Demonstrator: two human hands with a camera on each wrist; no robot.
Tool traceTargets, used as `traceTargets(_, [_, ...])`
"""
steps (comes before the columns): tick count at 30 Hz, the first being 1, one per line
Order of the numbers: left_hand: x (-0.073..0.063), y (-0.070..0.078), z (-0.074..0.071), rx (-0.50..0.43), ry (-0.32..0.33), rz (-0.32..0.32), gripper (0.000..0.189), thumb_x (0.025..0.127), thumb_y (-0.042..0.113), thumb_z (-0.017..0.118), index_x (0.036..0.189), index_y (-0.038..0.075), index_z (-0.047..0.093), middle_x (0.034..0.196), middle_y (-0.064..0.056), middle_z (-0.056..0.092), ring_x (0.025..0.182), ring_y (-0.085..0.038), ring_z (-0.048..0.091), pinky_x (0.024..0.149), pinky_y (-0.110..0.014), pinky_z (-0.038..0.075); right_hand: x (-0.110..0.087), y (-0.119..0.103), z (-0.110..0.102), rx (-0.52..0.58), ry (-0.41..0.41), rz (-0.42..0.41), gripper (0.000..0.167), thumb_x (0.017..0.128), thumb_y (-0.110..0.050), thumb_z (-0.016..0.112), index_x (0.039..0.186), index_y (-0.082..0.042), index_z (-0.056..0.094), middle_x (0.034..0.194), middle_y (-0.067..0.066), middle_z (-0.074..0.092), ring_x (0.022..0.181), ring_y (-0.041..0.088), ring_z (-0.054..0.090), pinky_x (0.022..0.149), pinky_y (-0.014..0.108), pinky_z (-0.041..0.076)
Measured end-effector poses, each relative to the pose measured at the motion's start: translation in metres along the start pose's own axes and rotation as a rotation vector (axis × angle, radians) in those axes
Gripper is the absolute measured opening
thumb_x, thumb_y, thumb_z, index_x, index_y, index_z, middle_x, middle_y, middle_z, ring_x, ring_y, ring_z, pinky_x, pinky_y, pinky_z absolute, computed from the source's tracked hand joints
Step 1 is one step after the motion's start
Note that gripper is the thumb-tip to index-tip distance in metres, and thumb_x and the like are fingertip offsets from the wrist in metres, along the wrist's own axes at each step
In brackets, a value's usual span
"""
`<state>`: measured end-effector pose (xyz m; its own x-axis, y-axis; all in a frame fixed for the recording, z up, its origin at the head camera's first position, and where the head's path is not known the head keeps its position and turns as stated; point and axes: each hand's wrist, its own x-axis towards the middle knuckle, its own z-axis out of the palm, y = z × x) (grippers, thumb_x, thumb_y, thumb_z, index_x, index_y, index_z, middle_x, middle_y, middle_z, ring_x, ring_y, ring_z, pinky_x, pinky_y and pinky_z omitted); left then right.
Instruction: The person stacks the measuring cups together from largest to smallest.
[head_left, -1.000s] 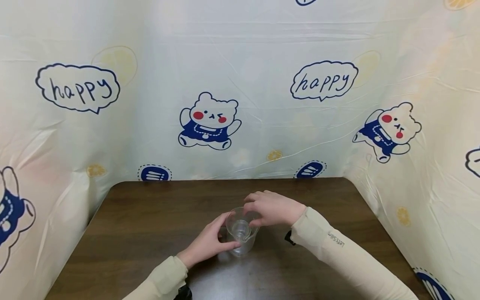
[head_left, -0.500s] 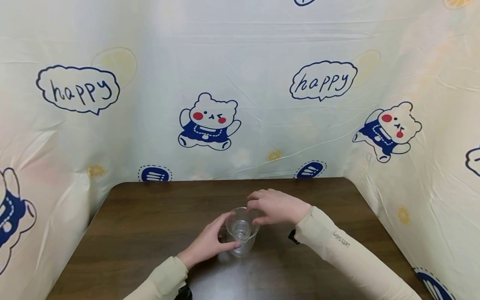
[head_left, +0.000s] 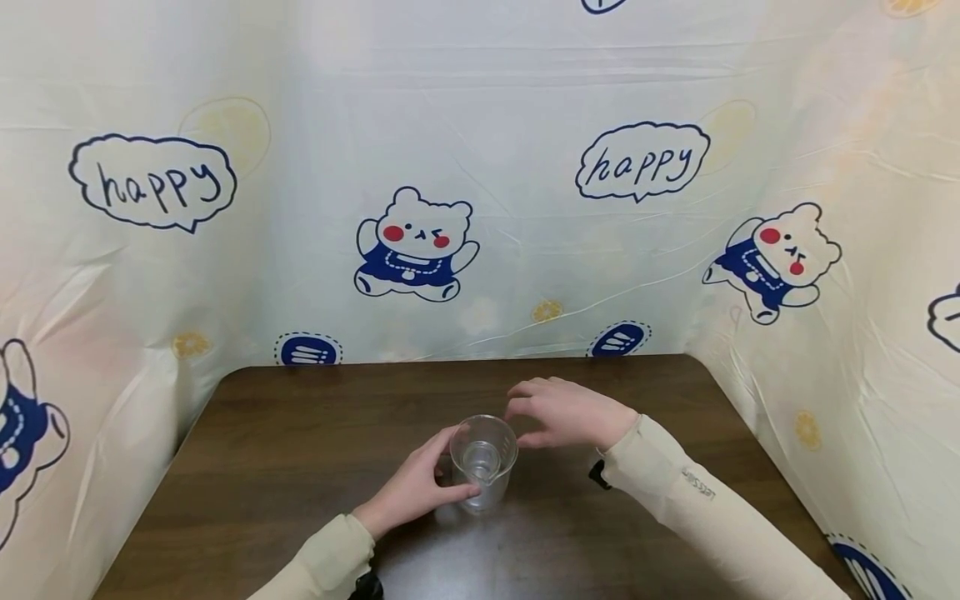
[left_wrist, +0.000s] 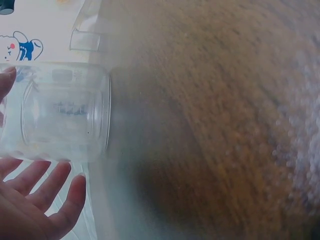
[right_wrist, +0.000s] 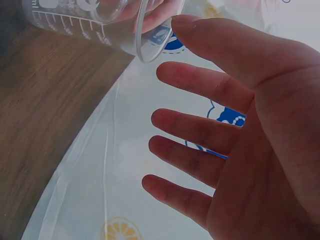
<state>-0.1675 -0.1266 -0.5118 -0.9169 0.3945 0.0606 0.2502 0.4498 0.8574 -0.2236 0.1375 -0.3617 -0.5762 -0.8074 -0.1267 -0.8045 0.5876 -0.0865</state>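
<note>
A clear glass beaker (head_left: 501, 486) stands upright on the table, and a smaller glass vessel (head_left: 480, 458) sits inside it. White graduation marks show on the beaker wall (right_wrist: 75, 25) in the right wrist view. My left hand (head_left: 412, 485) holds the beaker from the left, thumb on the near side and fingers round the far side. Close to the right of the rim is my right hand (head_left: 576, 413), holding nothing. Its fingers (right_wrist: 192, 131) are spread and loosely bent in the right wrist view, with the thumb tip close to the rim; whether they touch cannot be told.
The brown wooden table (head_left: 300, 450) has rounded far corners. A pale printed curtain (head_left: 525, 167) with bears and lettering hangs behind it and along both sides.
My right hand has drawn back from above the beaker's mouth to its right side. My left hand and the beaker stay in place.
</note>
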Motion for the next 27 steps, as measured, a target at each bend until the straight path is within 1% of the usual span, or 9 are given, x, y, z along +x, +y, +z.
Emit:
traceTargets(7, [-0.002, 0.0, 0.0, -0.014, -0.003, -0.005, 0.085, 0.087, 0.043, 0.086, 0.156, 0.023, 0.042, 0.149, -0.007, 0.053, 0.128, -0.032, 0.059, 0.095, -0.051, 0.055, -0.006, 0.004, 0.004, -0.011, 0.003, 0.007, 0.03, 0.095, -0.035, 0.078, 0.12, -0.017, 0.075, 0.135, 0.01, 0.065, 0.126, 0.03, 0.061, 0.107, 0.05, 0.048])
traceTargets(14, [-0.001, 0.0, 0.0, -0.011, 0.004, 0.01, 0.085, 0.086, 0.046, 0.086, 0.156, 0.024, 0.043, 0.148, -0.006, 0.055, 0.126, -0.03, 0.06, 0.092, -0.049, 0.055, -0.013, 0.012, 0.006, 0.001, 0.015, 0.011, 0.031, 0.095, -0.033, 0.077, 0.12, -0.015, 0.073, 0.135, 0.012, 0.065, 0.124, 0.031, 0.062, 0.106, 0.05, 0.049])
traceTargets(19, [-0.001, 0.0, 0.0, -0.003, 0.002, 0.007, 0.086, 0.086, 0.047, 0.086, 0.156, 0.023, 0.043, 0.149, -0.006, 0.054, 0.128, -0.03, 0.059, 0.093, -0.049, 0.055, -0.019, 0.017, 0.008, -0.002, 0.016, 0.01, 0.03, 0.095, -0.031, 0.078, 0.119, -0.013, 0.073, 0.133, 0.014, 0.065, 0.122, 0.032, 0.063, 0.104, 0.05, 0.05])
traceTargets(27, [-0.001, 0.0, -0.001, -0.002, 0.002, 0.018, 0.087, 0.086, 0.046, 0.086, 0.157, 0.021, 0.042, 0.15, -0.007, 0.053, 0.129, -0.03, 0.058, 0.092, -0.049, 0.055, -0.028, 0.023, 0.009, 0.011, 0.014, 0.042, 0.032, 0.096, -0.032, 0.077, 0.121, -0.012, 0.073, 0.133, 0.013, 0.065, 0.121, 0.032, 0.063, 0.104, 0.05, 0.05])
